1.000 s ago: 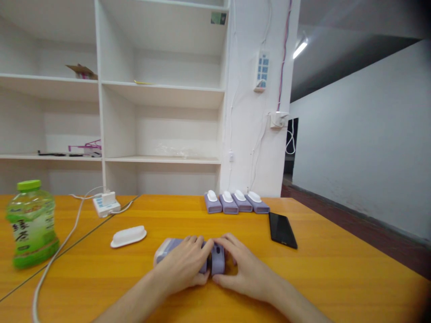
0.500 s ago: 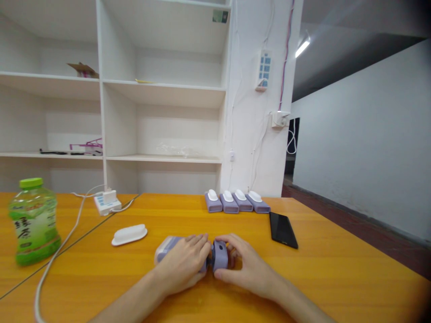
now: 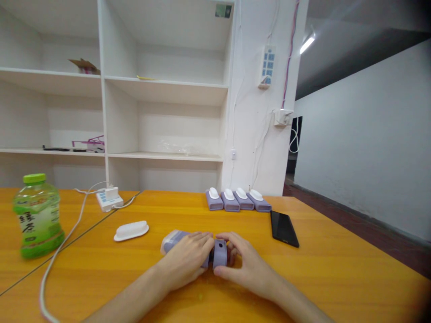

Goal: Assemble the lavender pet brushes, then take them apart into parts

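Both of my hands sit low on the orange counter [image 3: 330,269], meeting over one purple device [image 3: 175,237]. Left hand [image 3: 186,262] lies palm-down across the device's long body, fingers curled over its top and covering most of it; only the pale rounded end shows past my knuckles on the far-left side. Right hand [image 3: 247,269] is closed around the purple end piece [image 3: 220,252], thumb beneath and fingers wrapped behind, pinching it right against my left fingertips. That piece shows a small dark opening on its upper face. Whether it is joined to the body I cannot tell, since my fingers hide the seam.

Just beyond my left hand, a little to its left, a white cap [image 3: 131,230] lies flat. Farther left stands a green tea bottle [image 3: 38,216], with a white cable [image 3: 63,244] running between it and my arm toward a white power strip [image 3: 109,199]. Straight past my hands, four more purple devices [image 3: 237,200] stand in a row. A black phone [image 3: 283,228] lies beyond my right hand, slightly to its right.
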{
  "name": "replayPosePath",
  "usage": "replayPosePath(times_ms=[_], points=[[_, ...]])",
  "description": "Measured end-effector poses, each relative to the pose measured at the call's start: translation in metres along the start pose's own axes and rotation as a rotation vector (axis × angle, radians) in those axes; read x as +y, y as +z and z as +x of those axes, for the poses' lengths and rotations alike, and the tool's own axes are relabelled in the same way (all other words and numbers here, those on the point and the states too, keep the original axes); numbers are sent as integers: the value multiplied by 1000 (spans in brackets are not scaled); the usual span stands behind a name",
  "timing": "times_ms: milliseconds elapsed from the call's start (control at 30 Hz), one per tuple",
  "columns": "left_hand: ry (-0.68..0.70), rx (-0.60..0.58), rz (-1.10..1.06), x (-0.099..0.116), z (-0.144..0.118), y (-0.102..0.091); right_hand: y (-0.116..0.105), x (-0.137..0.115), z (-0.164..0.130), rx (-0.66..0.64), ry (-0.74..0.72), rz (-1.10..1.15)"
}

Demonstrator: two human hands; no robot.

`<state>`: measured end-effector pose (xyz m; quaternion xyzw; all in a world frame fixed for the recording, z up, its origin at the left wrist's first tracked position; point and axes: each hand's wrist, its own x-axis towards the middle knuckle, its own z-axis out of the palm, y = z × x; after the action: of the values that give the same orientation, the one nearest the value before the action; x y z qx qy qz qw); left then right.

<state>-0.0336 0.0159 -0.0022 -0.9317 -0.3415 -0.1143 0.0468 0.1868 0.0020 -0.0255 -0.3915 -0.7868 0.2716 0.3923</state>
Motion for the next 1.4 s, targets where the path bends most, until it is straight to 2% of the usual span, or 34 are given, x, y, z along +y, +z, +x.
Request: replayPosePath(times_ms=[167, 300, 400, 500, 700, 1400], points=[[-30, 76, -236, -2, -11, -12, -4, 0, 2, -25, -33, -55], [-122, 70, -214, -27, -26, -19, -9, 1, 1, -48, -16, -68], [-185, 52, -227, -46, -32, -14, -11, 4, 0, -51, 9, -72], [-198, 71, -296, -54, -33, -2, -12, 9, 0, -29, 37, -80], [-224, 100, -366, -54, -32, 13, -13, 14, 0, -25, 20, -47], [-190, 123, -281, -52, -29, 13, -7, 10, 0, -7, 18, -63]])
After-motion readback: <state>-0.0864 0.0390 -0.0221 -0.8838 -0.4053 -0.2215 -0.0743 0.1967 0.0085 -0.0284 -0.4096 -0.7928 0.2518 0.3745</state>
